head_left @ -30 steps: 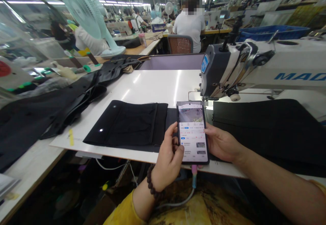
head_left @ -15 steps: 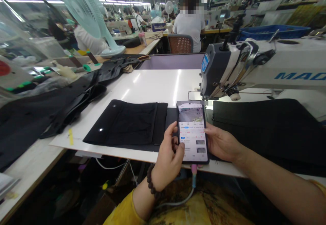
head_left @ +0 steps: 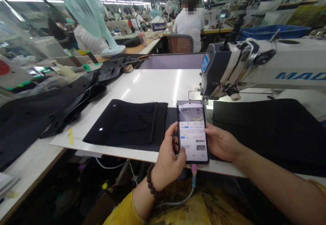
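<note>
A smartphone (head_left: 193, 133) with a lit screen is held upright over the front edge of the white sewing table (head_left: 158, 82). My left hand (head_left: 170, 157) grips its left side, the thumb lying on the lower left of the screen. Around the right edge, my right hand (head_left: 221, 142) is closed, its fingers partly hidden behind the phone. A cable with a pink plug (head_left: 194, 169) hangs from the phone's bottom end. Left of the phone lies a black fabric piece (head_left: 132, 121) with two shiny round spots; more black fabric (head_left: 267, 130) lies to the right.
Behind the phone, to the right, stands a sewing machine (head_left: 219, 72). Dark cloth (head_left: 51, 96) is heaped along the left side, near a pale green fan (head_left: 84, 11). A person in a white shirt (head_left: 188, 26) sits ahead by a brown chair (head_left: 180, 43). A blue tray (head_left: 275, 31) is at back right.
My left thumb has shifted slightly down and right on the phone, and the list on the lower screen has scrolled. The right hand and the fabric have stayed put.
</note>
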Motion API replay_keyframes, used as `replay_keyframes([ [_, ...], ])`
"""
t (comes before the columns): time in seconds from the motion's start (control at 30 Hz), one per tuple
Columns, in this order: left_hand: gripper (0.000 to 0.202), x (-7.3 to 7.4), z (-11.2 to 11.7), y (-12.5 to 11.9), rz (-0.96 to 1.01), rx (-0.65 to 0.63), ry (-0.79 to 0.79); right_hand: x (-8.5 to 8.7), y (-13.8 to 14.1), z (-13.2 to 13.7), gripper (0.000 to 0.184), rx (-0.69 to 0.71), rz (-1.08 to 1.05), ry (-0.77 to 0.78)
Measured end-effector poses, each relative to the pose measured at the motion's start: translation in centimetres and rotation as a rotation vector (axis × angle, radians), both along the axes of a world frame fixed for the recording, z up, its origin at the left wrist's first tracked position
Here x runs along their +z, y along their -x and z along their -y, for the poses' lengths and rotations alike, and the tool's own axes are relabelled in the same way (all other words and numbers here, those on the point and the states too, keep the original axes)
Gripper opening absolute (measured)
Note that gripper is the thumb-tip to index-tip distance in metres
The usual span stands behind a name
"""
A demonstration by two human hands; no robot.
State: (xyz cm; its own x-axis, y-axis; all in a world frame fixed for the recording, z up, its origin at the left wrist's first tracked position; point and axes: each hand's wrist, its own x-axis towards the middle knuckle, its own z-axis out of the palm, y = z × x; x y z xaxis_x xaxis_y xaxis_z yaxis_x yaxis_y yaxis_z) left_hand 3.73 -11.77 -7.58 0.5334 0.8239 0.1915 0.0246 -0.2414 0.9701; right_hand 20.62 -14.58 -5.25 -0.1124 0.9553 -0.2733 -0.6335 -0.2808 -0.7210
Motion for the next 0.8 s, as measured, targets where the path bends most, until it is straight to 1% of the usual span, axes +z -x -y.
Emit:
replay_keyframes([
  [0.13,0.050,-0.32,-0.10,-0.06,0.006,0.036,0.041,0.01,0.01,-0.01,0.031,0.004,-0.024,-0.003],
  [0.27,0.046,-0.38,-0.17,0.07,0.026,0.024,0.048,-0.20,-0.02,-0.06,0.032,-0.003,-0.026,0.006],
  [0.43,0.047,-0.30,-0.19,0.22,0.040,0.006,0.054,-0.35,-0.08,-0.06,0.032,-0.012,-0.028,0.010],
  [0.53,0.053,-0.28,-0.12,0.14,0.025,-0.008,0.032,-0.28,-0.03,-0.03,0.032,-0.005,-0.039,-0.006],
  [0.67,0.062,-0.44,-0.12,-0.20,-0.006,0.024,0.005,-0.19,0.05,0.00,0.031,0.000,-0.040,-0.017],
  [0.8,0.056,-0.45,-0.13,-0.31,-0.023,0.054,0.036,-0.22,0.08,-0.01,0.030,0.007,-0.047,-0.023],
])
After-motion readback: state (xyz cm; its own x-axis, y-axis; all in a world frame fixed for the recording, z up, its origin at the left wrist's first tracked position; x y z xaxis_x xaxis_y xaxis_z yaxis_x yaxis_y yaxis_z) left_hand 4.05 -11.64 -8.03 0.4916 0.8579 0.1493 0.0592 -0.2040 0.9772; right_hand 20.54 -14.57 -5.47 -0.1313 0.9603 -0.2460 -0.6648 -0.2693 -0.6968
